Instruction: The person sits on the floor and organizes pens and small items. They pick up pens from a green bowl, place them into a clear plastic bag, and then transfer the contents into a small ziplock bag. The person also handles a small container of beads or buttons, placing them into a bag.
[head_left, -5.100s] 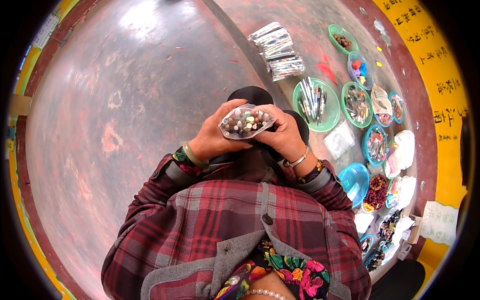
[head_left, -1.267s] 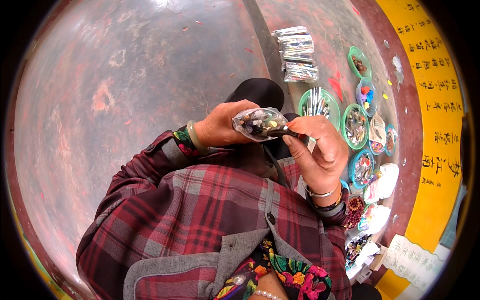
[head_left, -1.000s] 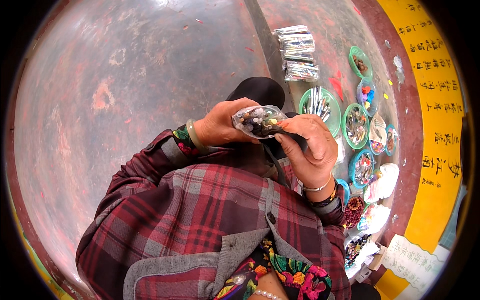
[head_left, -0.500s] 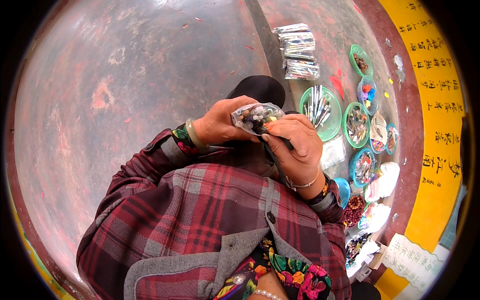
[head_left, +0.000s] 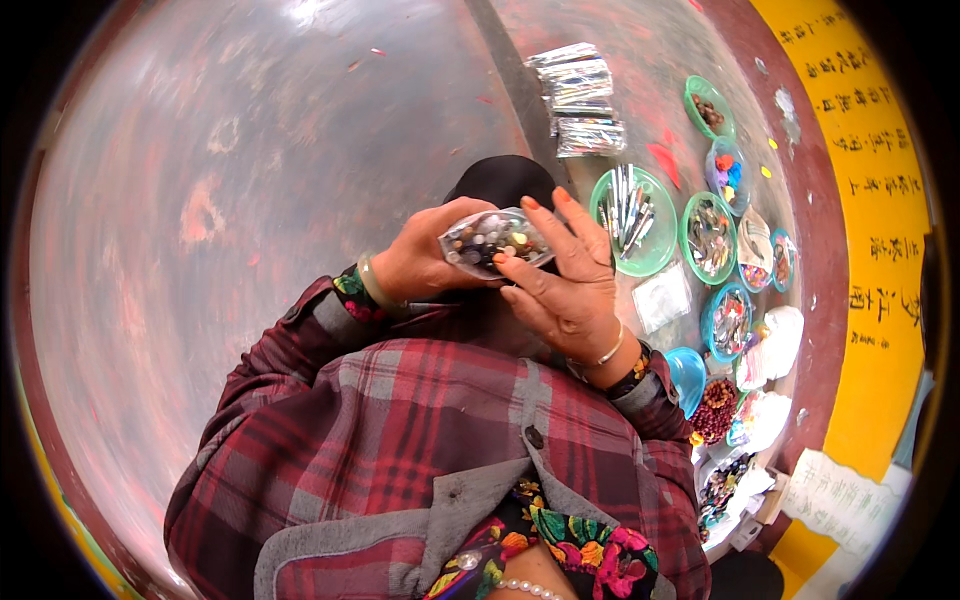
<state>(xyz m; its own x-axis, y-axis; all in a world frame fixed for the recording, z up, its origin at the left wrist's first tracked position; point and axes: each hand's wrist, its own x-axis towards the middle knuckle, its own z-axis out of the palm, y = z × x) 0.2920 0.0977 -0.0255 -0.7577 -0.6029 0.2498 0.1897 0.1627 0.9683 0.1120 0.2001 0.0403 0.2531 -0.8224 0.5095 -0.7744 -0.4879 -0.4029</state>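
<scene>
A small clear plastic bag point(head_left: 492, 238) filled with mixed coloured beads is held up in front of me. My left hand point(head_left: 425, 262) grips its left end, fingers curled under it. My right hand point(head_left: 562, 275) lies against the bag's right side, fingers stretched upward and pinching its edge. Both wrists carry bangles, and red plaid sleeves cover my forearms. A black shape point(head_left: 500, 182) sits just beyond the bag, partly hidden by my hands.
On the reddish floor to the right are green bowls point(head_left: 650, 240) and blue bowls point(head_left: 730, 320) of beads and small metal pieces. A stack of shiny silver packets point(head_left: 580, 100) lies further off. A yellow surface point(head_left: 880, 250) with dark markings runs along the right.
My right hand, earlier pulling away at the bag's right end, has come back over the bag and now presses flat against it. The left hand has stayed on the bag.
</scene>
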